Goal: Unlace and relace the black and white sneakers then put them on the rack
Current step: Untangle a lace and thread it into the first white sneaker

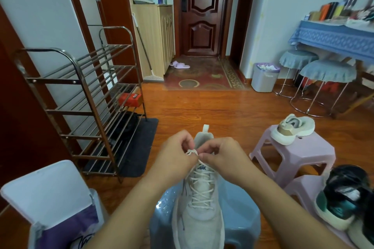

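Note:
A white sneaker (199,214) lies on a blue plastic stool (240,218) right below me, its toe toward me and its heel away. Its white lace (191,152) is crossed through the eyelets up to the tongue. My left hand (174,154) and my right hand (219,153) meet over the top of the tongue, and each pinches a part of the lace there. A second white sneaker (291,128) rests on a pink stool (299,153) to the right. The metal shoe rack (85,107) stands at the left.
A dark green and black sneaker (342,198) sits on another pink stool at the far right. A white lidded bin (46,194) is at the lower left. A dark mat (139,145) lies under the rack. Two covered stools (325,73), a table and a grey bin (264,79) stand further back.

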### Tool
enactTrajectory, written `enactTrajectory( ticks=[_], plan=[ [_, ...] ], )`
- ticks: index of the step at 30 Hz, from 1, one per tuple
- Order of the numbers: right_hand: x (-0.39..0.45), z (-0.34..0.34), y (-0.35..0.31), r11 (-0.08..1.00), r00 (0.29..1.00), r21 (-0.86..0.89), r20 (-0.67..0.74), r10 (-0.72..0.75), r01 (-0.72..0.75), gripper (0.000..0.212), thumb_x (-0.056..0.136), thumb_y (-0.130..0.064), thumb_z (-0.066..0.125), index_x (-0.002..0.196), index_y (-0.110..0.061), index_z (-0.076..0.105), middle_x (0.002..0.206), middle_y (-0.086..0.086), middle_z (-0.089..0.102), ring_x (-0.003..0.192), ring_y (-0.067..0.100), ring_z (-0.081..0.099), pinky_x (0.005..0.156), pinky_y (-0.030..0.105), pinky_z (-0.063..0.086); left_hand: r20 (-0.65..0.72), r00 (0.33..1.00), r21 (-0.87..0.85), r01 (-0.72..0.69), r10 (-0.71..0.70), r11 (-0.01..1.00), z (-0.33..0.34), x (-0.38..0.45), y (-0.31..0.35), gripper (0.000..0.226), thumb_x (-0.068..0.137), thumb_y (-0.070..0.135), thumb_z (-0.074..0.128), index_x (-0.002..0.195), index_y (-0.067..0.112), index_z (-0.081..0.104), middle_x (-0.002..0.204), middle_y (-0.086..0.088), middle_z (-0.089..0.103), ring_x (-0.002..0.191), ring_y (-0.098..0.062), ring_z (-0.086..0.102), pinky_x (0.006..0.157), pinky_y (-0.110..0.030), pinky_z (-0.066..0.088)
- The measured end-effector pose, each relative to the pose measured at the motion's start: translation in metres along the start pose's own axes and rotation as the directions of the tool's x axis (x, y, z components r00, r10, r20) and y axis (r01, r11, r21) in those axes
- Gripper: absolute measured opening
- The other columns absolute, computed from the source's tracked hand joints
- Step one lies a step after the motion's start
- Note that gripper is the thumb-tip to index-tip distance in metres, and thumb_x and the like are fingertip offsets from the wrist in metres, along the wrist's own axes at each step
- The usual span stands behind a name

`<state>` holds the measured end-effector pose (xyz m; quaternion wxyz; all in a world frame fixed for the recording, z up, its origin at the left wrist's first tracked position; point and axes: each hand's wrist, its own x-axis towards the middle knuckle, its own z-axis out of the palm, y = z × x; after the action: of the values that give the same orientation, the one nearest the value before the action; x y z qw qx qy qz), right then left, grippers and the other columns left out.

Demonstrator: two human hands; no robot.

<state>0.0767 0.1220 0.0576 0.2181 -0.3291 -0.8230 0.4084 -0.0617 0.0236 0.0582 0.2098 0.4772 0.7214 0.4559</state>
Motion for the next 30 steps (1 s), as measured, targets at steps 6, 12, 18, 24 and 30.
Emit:
enactTrajectory(
  ticks=[6,12,18,24,30],
  plan=[
    [0.001,-0.005,0.004,0.938,0.995,0.330,0.040,0.097,-0.104,0.009,0.093,-0.008,0.068,0.098,-0.012,0.075,0.075,0.002,0.075,0.057,-0.001,0.059,0.055,0.016,0.043,-0.210,0.926,0.385,-0.216,0.313,0.897,0.016,-0.004,-0.013,0.018,0.091,0.026,0.068,0.085,0.028,0.051,0.081,0.013,0.056,0.069,-0.005,0.051,0.057,-0.029,0.043],
    [0.010,-0.008,0.012,0.974,0.974,-0.028,-0.017,-0.226,0.226,0.009,0.090,-0.015,0.073,0.089,-0.019,0.081,0.078,-0.012,0.074,0.069,0.000,0.064,0.066,0.014,0.047,-0.092,0.905,0.576,-0.291,0.415,0.763,0.002,-0.002,-0.018,0.036,0.092,0.039,0.068,0.071,0.026,0.041,0.064,0.011,0.048,0.058,-0.010,0.046,0.050,-0.034,0.042],
    [0.020,-0.028,0.045,0.660,0.890,-0.632,0.111,-0.442,0.407,0.011,0.093,-0.016,0.067,0.087,-0.023,0.072,0.080,-0.011,0.064,0.073,0.014,0.064,0.061,0.033,0.051,0.105,0.993,0.218,-0.073,0.051,0.973,-0.017,-0.008,-0.040,0.036,0.095,0.037,0.068,0.070,0.021,0.048,0.056,0.008,0.045,0.054,-0.008,0.038,0.057,-0.038,0.040],
    [-0.012,-0.016,0.028,0.967,0.970,0.075,0.013,0.243,-0.243,0.064,0.088,-0.040,0.073,0.143,-0.038,0.040,0.108,-0.008,0.052,0.082,0.014,0.066,0.061,0.033,0.061,0.078,0.968,-0.073,0.245,-0.239,0.967,0.005,-0.021,-0.032,0.026,0.090,0.049,0.069,0.096,0.029,0.052,0.084,0.003,0.058,0.065,-0.008,0.054,0.066,-0.039,0.055],
    [-0.022,0.015,0.014,0.951,0.956,0.098,0.050,0.290,-0.294,0.059,0.089,-0.016,0.061,0.145,-0.026,0.043,0.096,-0.002,0.061,0.070,0.014,0.067,0.062,0.032,0.061,-0.089,0.975,0.141,0.216,-0.205,0.966,0.026,-0.020,-0.021,0.022,0.087,0.036,0.064,0.098,0.032,0.047,0.089,0.011,0.061,0.077,-0.009,0.061,0.071,-0.037,0.053]
  ],
)
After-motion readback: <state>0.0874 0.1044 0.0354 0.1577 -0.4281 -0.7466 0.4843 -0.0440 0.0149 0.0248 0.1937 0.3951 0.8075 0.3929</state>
